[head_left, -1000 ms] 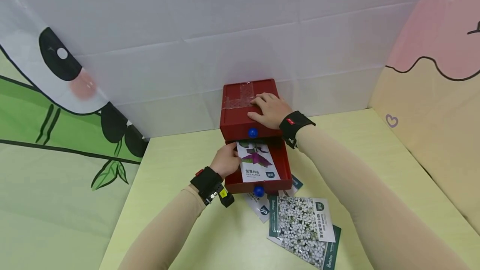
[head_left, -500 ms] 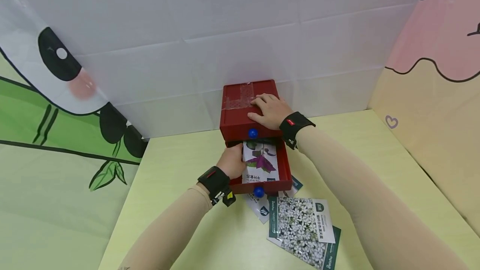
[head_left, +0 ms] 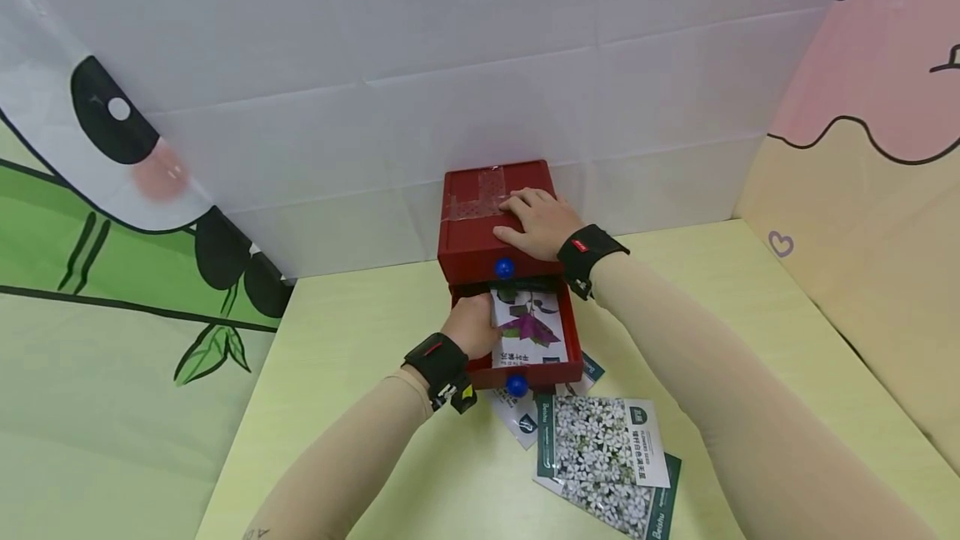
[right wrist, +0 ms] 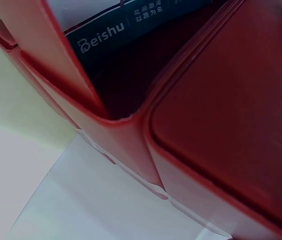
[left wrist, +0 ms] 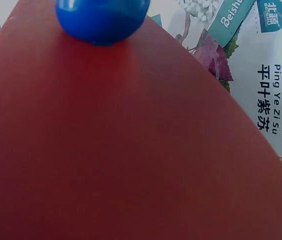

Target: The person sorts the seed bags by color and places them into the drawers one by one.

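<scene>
A small red two-drawer box stands against the back wall, its lower drawer pulled out. A seed packet with a purple plant picture lies inside that drawer. My left hand reaches into the drawer's left side and grips the packet's left edge. My right hand rests flat on the box top beside a patch of clear tape. In the left wrist view the red drawer front and its blue knob fill the frame. In the right wrist view the packet's dark edge shows inside the drawer.
Two white-flower seed packets lie stacked on the yellow-green table in front of the drawer, and another packet pokes out from under it. White and patterned cloth walls close in the back and both sides.
My left hand has pushed the purple packet from sticking out over the drawer front to lying down inside the drawer. The right hand has stayed on the box top.
</scene>
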`<state>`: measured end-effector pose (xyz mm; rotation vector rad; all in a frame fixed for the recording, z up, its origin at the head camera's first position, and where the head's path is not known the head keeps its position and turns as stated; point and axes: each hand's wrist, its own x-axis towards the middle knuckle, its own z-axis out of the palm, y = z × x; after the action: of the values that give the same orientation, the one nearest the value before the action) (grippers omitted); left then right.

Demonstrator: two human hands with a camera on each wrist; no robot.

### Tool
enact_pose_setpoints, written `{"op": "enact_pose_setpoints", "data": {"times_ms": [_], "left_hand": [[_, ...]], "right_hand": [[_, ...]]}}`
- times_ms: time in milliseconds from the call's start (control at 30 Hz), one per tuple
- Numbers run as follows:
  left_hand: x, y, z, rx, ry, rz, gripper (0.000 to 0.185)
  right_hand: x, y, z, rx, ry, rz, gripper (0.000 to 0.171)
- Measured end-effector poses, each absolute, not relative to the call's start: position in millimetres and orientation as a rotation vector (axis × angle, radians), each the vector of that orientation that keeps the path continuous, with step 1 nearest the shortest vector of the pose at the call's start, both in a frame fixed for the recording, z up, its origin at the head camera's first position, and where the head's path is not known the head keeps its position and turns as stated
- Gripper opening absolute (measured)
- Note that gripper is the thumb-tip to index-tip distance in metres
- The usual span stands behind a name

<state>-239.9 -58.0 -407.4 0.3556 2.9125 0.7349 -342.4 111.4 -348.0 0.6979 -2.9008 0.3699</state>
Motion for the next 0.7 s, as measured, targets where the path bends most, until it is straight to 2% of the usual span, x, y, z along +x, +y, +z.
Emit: {"op": "enact_pose_setpoints", "data": {"times_ms": [700], "left_hand": [[-237.5, -51.8, -410.3, 0.349, 2.869, 0.599, 0.031]], "right_hand": [[-342.3, 112.4, -346.8, 0.712, -2.908, 0.388, 0.057]]}}
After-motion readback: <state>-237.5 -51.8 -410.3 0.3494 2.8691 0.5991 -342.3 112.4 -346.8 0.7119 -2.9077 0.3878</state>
